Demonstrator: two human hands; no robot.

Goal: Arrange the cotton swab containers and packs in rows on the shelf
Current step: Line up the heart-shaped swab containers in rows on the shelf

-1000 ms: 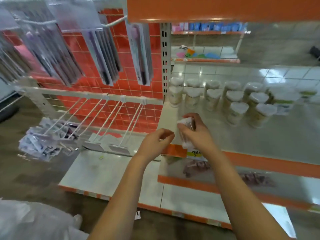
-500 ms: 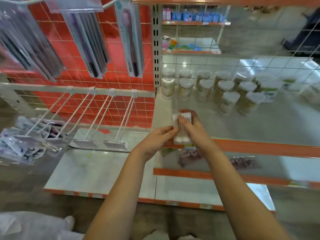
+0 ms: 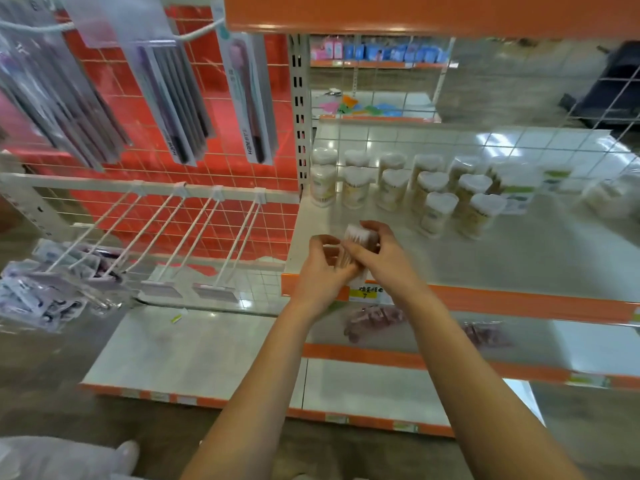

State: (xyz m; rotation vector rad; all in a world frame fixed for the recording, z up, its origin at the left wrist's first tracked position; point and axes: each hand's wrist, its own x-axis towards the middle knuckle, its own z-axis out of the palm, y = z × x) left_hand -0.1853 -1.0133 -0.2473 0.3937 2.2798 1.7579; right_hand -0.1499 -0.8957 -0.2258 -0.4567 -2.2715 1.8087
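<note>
Item held: one clear cotton swab pack [image 3: 358, 237], gripped between both hands above the front left corner of the shelf [image 3: 519, 258]; the left hand [image 3: 320, 271] curls its fingers round the pack's lower left side, the right hand [image 3: 377, 254] wraps over its right side with the thumb across the front. Stock on the shelf: about twelve heart-lidded cotton swab containers [image 3: 434, 214] stand in rows along the back left, two deep at the left, three deep further right; count is approximate owing to blur. Further right stand two or so green-labelled boxes [image 3: 519, 194], blurred. Left bay: four bare white peg hooks [image 3: 194, 237], packaged brushes [image 3: 249, 98] hanging above.
</note>
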